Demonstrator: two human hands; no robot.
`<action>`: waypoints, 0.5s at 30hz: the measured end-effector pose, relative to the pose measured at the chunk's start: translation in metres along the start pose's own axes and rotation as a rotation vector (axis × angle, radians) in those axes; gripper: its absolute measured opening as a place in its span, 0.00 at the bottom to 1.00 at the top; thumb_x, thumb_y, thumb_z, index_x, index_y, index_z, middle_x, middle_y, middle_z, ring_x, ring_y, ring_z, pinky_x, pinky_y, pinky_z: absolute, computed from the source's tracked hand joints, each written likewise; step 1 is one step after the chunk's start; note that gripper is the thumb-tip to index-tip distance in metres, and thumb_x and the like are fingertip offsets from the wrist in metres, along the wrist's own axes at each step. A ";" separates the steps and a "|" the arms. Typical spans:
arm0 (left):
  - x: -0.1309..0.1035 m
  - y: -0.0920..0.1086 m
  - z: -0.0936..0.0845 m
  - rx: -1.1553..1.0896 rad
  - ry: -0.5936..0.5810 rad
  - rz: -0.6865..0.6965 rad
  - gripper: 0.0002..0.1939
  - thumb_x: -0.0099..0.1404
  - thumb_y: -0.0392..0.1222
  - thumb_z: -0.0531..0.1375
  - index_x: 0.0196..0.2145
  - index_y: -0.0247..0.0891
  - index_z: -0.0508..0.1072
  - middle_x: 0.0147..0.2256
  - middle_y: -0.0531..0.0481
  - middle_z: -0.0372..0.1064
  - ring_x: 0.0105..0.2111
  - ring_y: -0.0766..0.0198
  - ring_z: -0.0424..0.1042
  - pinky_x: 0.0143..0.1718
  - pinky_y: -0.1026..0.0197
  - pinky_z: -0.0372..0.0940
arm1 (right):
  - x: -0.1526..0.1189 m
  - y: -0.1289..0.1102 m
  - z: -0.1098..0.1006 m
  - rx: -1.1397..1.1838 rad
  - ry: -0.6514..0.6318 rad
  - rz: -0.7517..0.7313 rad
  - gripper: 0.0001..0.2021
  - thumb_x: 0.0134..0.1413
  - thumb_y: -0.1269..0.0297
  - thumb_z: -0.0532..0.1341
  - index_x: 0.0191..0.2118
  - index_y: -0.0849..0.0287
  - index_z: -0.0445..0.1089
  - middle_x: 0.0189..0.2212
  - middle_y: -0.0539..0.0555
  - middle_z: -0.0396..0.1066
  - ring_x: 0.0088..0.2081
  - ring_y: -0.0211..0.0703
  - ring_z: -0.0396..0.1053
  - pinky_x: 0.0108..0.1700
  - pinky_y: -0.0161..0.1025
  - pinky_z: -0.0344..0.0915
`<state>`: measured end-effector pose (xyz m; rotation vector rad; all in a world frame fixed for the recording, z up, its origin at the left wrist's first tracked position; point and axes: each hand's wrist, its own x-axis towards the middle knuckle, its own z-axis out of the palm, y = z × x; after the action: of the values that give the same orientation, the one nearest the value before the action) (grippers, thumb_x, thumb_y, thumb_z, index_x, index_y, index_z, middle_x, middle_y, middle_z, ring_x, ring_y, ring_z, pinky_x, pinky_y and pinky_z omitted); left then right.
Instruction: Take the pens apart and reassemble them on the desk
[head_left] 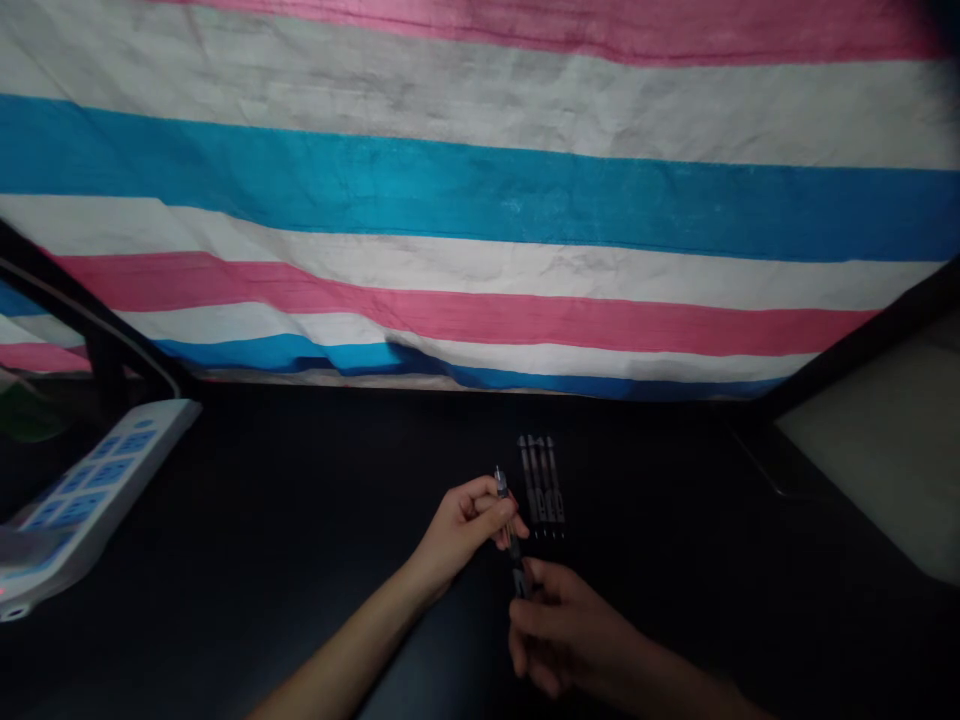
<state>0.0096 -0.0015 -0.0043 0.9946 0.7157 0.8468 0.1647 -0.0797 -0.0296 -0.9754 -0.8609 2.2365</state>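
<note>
Both hands are on one slim dark pen (514,548), tilted with its pointed metallic end away from me. My left hand (471,520) pinches it near that far end between thumb and fingers. Around the near end close the thumb and fingers of my right hand (559,625), which hide part of it. Just beyond and to the right, several similar pens (541,485) lie side by side in a neat row on the black table, apart from my hands.
A white power strip with blue socket panels (105,485) lies on the left of the black table (300,500). A pink, white and blue striped sheet (480,190) hangs along the back. Dark frame bars (847,345) slant down at both sides.
</note>
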 end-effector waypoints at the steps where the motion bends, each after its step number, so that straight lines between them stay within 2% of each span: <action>1: 0.000 0.001 0.000 0.012 -0.009 0.000 0.15 0.58 0.48 0.66 0.31 0.32 0.72 0.25 0.46 0.76 0.20 0.71 0.66 0.25 0.68 0.61 | 0.000 0.000 0.000 0.002 0.011 -0.012 0.22 0.49 0.50 0.65 0.37 0.59 0.55 0.21 0.50 0.72 0.13 0.28 0.60 0.14 0.25 0.47; 5: 0.000 0.004 -0.005 0.013 -0.026 -0.013 0.15 0.59 0.49 0.65 0.32 0.31 0.73 0.28 0.44 0.76 0.24 0.69 0.69 0.27 0.67 0.63 | 0.003 0.002 0.001 0.059 0.062 -0.012 0.22 0.49 0.46 0.64 0.34 0.58 0.55 0.20 0.49 0.70 0.12 0.28 0.57 0.16 0.28 0.44; 10: 0.001 0.003 -0.011 -0.036 -0.067 -0.059 0.14 0.61 0.48 0.62 0.33 0.31 0.74 0.29 0.43 0.75 0.29 0.65 0.72 0.29 0.66 0.64 | 0.005 0.003 0.001 0.213 0.091 -0.002 0.22 0.50 0.44 0.62 0.34 0.61 0.62 0.23 0.51 0.68 0.17 0.29 0.58 0.18 0.29 0.46; 15: 0.001 0.003 -0.011 -0.081 -0.057 -0.076 0.13 0.61 0.47 0.63 0.33 0.31 0.74 0.30 0.42 0.75 0.29 0.64 0.72 0.30 0.65 0.65 | -0.001 -0.003 -0.001 0.338 0.029 0.034 0.20 0.56 0.46 0.59 0.39 0.60 0.64 0.17 0.41 0.52 0.16 0.26 0.44 0.19 0.29 0.40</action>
<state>0.0002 0.0051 -0.0059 0.9099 0.6617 0.7725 0.1669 -0.0781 -0.0272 -0.8639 -0.4352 2.2918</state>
